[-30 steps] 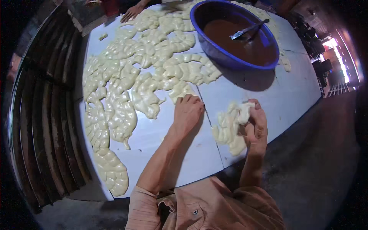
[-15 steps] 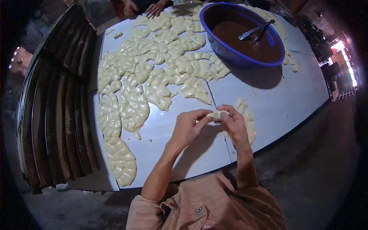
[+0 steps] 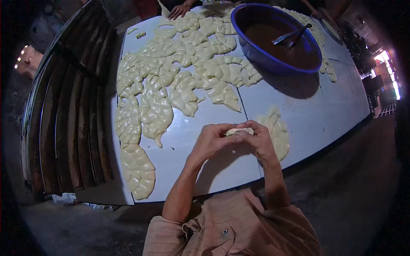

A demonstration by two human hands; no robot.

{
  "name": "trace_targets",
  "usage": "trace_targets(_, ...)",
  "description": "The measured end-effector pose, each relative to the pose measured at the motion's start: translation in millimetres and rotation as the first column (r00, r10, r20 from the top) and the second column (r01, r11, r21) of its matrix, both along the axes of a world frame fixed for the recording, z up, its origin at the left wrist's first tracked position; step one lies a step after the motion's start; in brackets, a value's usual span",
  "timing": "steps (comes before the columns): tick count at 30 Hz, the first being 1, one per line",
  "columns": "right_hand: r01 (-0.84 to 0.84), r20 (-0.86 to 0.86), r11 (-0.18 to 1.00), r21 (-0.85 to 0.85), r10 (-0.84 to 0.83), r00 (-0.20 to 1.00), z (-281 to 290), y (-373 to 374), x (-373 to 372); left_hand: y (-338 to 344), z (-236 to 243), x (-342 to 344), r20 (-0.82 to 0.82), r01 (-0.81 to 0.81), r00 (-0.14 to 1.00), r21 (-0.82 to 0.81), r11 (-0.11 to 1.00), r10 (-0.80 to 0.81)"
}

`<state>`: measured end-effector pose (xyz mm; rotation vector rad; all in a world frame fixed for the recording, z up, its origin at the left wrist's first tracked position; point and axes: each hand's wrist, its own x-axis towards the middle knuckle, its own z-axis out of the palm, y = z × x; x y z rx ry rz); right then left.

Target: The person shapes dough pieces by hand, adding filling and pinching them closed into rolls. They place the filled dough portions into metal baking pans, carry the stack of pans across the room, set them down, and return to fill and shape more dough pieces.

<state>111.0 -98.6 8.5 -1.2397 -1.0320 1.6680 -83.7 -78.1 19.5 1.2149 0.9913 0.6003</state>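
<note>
A small piece of pale dough (image 3: 240,132) is pinched between my two hands above the near part of the white table (image 3: 200,164). My left hand (image 3: 212,140) grips its left side, and my right hand (image 3: 259,141) closes on it from the right with the thumb pressed in front. Right behind my right hand lies a lump of flattened dough (image 3: 279,136). Glossy, dimpled dough pieces (image 3: 183,91) lie joined together over the left and far parts of the table. My fingers partly hide the held piece.
A large blue basin (image 3: 273,59) of brown filling, with a metal utensil (image 3: 291,34) in it, stands at the far right. Stacked dark trays (image 3: 70,123) line the left edge. Another person's hand (image 3: 179,10) rests at the far edge; more arms show at the far right.
My hands have drawn closer together around the dough, which looks more folded and bunched. At the far edge, another person's hand has lifted a strip of dough. The view has shifted slightly.
</note>
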Motion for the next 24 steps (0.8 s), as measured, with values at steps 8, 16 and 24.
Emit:
trace_targets(8,0.109,-0.176,0.989,0.099,-0.091,0.98,-18.6,-0.4,23.6,7.0,-26.0,21.5,0.268,-0.214,0.919,-0.272,0.938,0.287)
trace_targets(16,-0.085,0.498,0.979,0.188,-0.02,0.867,-4.8,8.9,35.7,25.4,-30.8,49.7,0.082,-0.16,0.983,-0.048,0.986,0.163)
trace_targets(24,-0.395,0.267,0.913,-0.102,0.408,0.873,7.7,4.2,96.8,69.5,-44.5,62.9,-0.248,-0.297,0.912,0.152,0.943,0.327)
